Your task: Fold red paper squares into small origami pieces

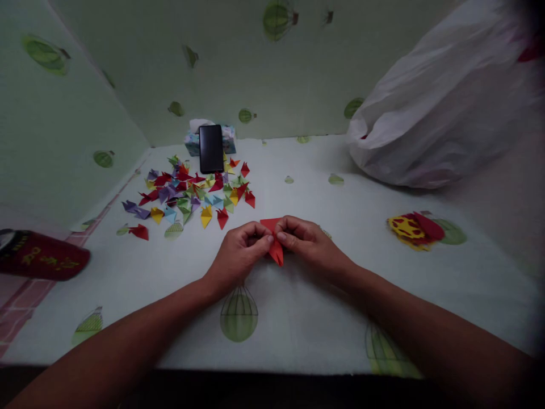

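Observation:
A partly folded red origami paper [277,253] is held between both hands near the middle of the table, with a split point toward me and a flat flap on the far side. My left hand [243,249] pinches its left side between thumb and forefinger. From the right, my right hand [307,241] pinches the other side the same way. The fingertips of the two hands almost meet over the paper and hide its centre. Beyond my left hand lies a loose pile of small folded paper cranes [185,190] in red, yellow, purple, green and blue.
Behind the pile a phone [211,149] leans on a tissue box [230,139]. At the left edge is a red can [45,255]. To the right lie red and yellow cut-out pieces [411,228], and a large white plastic bag [430,108] stands behind them.

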A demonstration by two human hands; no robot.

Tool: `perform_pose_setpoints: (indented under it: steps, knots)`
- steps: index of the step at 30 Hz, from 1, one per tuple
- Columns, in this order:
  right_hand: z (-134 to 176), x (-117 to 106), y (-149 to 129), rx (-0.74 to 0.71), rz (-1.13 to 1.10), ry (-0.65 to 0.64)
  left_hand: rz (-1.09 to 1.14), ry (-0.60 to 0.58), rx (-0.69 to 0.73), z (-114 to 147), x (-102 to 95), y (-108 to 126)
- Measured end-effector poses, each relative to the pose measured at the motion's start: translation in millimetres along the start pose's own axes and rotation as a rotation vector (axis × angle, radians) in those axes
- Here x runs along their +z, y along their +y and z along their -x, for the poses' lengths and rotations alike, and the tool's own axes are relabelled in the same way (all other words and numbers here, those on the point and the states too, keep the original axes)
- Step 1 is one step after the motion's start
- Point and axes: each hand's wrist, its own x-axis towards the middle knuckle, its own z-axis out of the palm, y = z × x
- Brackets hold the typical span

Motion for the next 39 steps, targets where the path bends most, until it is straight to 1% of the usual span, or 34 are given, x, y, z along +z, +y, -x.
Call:
perform_pose_setpoints:
  steps: [3, 5, 10, 14, 18, 23, 26, 31, 39]
  knots:
    - [1.0, 1.7, -1.7, 0.015, -0.016, -0.006, -0.026, 0.052, 0.034, -0.5, 0.7, -0.5]
    - [1.4, 2.5, -3.2, 0.018, -0.009, -0.013, -0.031, 0.06, 0.043, -1.1, 0.3, -1.4]
    - [0.9, 0.9, -4.8, 0.004, 0.084, -0.037, 0.026, 0.029, 0.015, -1.9, -1.4, -3.0]
    - [-0.1, -1.1, -3.1, -0.002, 0.117, -0.063, 0.025, 0.004, 0.021, -2.0, -2.0, -2.3]
    - [-0.9, -1.0, -3.6, -0.01, 0.114, -0.068, 0.01, 0.001, 0.03, -0.9, -2.4, -1.9]
    - [0.2, 0.3, -8.0, 0.016, 0.092, -0.055, -0.042, 0.002, 0.06, 0.4, -3.1, -1.8]
    - [0.8, 1.2, -9.3, 0.031, 0.076, -0.041, -0.049, -0.005, 0.059, 0.5, -3.6, -2.1]
    - [0.2, 2.6, -8.1, 0.012, 0.067, -0.024, -0.036, -0.034, 0.048, 0.2, -4.1, -2.0]
    - [1.1, 2.6, -7.6, 0.033, 0.096, -0.058, -0.127, 0.0, 0.065, 0.3, -3.7, -1.9]
